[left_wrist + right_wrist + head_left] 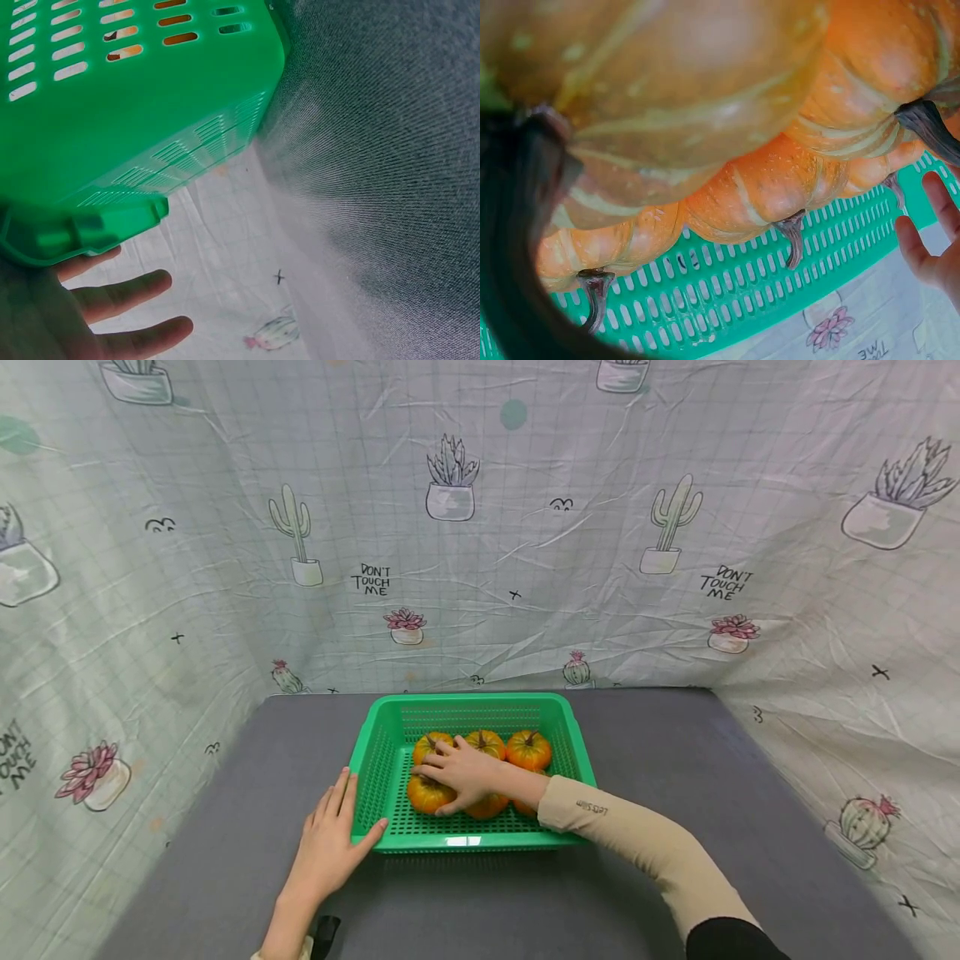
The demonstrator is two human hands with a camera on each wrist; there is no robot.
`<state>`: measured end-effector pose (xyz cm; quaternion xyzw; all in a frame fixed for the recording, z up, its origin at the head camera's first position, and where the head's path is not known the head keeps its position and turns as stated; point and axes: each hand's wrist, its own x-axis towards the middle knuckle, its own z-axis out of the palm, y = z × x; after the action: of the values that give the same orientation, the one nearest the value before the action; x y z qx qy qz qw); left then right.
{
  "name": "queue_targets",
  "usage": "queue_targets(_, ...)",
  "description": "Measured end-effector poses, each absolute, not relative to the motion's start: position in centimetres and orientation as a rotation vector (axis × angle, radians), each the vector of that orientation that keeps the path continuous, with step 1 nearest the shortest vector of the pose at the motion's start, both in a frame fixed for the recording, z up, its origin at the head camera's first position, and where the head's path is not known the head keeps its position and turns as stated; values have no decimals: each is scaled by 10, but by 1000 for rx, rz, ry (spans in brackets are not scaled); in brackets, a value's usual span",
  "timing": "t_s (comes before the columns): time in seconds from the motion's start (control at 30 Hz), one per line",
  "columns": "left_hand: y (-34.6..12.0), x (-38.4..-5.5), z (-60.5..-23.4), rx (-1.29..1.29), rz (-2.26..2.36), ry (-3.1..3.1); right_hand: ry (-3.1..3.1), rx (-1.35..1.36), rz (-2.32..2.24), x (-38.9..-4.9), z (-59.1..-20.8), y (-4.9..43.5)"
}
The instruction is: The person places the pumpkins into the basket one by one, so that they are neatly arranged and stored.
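Note:
In the head view, several small orange pumpkins [528, 749] sit in two rows inside a green plastic basket [480, 842]. My right hand [468, 772] reaches in from the right, spread over the front-left pumpkin [427, 797], with the thumb on its near side. From the right wrist, two of its fingers [922, 247] show beside a stemmed pumpkin [877, 75], partly bent and apart. At the basket's left side is my left hand [326, 843], its fingers straight and its thumb at the front-left rim corner. The left wrist view shows these fingers [124, 296] below the rim.
The basket stands on a grey tabletop [645, 735]. A pale cloth curtain [480, 552] printed with cactus pots rises behind the table and along both sides. My right forearm in a beige sleeve [645, 835] crosses the basket's front-right corner.

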<state>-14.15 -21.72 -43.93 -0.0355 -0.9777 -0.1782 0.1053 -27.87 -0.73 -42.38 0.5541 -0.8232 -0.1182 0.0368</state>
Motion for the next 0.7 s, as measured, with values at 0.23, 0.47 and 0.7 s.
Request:
queue_targets(0.23, -218, -141, -439, -114, -527, -2879, -2524, 1709, -375, -278, -430, -8)
queue_targets(0.47, -218, -141, -441, -116, -524, -2872, -2488, 1707, -423, -277, -435, -9)
queue_targets(0.7, -219, -141, -441, -116, -518, -2870, -2522, 1693, -441, -275, -437, -10)
